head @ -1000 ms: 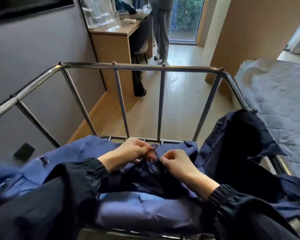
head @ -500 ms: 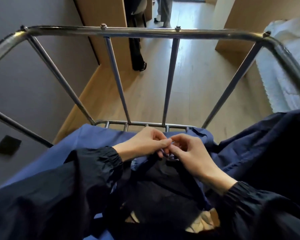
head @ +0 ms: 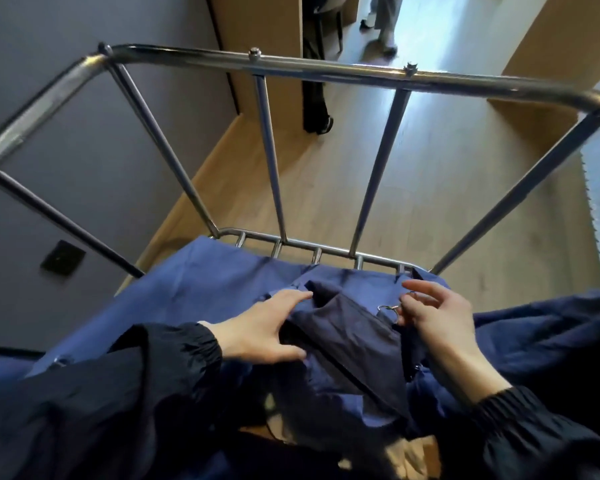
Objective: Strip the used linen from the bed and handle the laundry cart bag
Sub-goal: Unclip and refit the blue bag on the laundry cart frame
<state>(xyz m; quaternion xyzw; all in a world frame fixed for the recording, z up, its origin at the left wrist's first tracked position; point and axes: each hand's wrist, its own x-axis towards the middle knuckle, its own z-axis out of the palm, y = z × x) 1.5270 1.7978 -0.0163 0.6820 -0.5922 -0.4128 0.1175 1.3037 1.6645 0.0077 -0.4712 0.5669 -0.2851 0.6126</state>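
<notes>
Five left fingers (head: 291, 299) flat on bag (head: 187, 282)

Cart frame (head: 326, 69): tubular metal, polished, glossy.
Laundry bag (head: 222, 282): blue woven cloth, matt, creased.
Ring (head: 387, 308) on the bag: shiny metal.
Floor (head: 430, 202): pale wood planks, smooth, satin.
Sleeves (head: 153, 375): black cloth, crinkled, faint sheen.

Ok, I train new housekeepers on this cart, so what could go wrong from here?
1. The right hand pinches the small metal ring only at its fingertips; it could slip free.
2. The left hand lies flat on the loose navy fabric bag, not gripping, so it may sag within the chrome tubular cart frame.
</notes>
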